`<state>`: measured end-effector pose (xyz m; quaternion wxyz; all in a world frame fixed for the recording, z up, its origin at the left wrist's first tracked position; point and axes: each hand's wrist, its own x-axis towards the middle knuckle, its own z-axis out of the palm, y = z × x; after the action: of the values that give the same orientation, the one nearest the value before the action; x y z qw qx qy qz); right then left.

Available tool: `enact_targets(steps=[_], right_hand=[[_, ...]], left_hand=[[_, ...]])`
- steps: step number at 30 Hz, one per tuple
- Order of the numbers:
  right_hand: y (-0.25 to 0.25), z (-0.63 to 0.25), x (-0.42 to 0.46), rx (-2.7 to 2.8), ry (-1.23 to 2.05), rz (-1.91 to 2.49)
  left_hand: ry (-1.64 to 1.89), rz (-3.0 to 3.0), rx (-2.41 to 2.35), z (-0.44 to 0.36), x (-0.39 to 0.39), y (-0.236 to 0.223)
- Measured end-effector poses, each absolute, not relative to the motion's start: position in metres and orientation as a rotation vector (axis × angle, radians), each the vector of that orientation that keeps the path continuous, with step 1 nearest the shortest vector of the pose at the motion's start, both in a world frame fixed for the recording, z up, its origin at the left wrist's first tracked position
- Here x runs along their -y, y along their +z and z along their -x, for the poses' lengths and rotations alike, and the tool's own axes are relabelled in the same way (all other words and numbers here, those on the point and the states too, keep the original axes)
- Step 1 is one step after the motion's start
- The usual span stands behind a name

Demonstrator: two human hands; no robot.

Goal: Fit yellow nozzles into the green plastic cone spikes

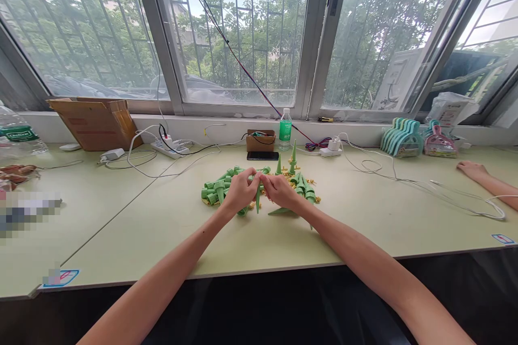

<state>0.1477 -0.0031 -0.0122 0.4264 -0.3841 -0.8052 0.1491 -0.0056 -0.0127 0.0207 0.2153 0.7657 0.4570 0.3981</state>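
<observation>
Pale-green tabletop (137, 237), a green spike (258, 202) point-down in the pinching left hand (243, 187), right hand (279, 190) alongside, contents unclear.

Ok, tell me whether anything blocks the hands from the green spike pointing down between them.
Nothing visible does: the left hand pinches the green spike, and the right hand is close by its top. Other green pieces lie around on the table.

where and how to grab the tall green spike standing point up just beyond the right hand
Probably best to pinch the tall green spike around its body, below the tip, coming from above and the right. It stands upright and narrows upward, so the tip offers little hold; a shorter spike stands to its left, and yellow pieces lie around its base.
</observation>
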Motion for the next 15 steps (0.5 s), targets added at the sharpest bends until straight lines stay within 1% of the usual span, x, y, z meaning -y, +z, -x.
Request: enact_targets(steps=[15], right_hand=[[-0.0111, -0.1482, 0.0041, 2.043, 0.348, 0.981]], left_hand=[[1.023, -2.16, -1.277, 0.0061, 0.013, 0.0197]])
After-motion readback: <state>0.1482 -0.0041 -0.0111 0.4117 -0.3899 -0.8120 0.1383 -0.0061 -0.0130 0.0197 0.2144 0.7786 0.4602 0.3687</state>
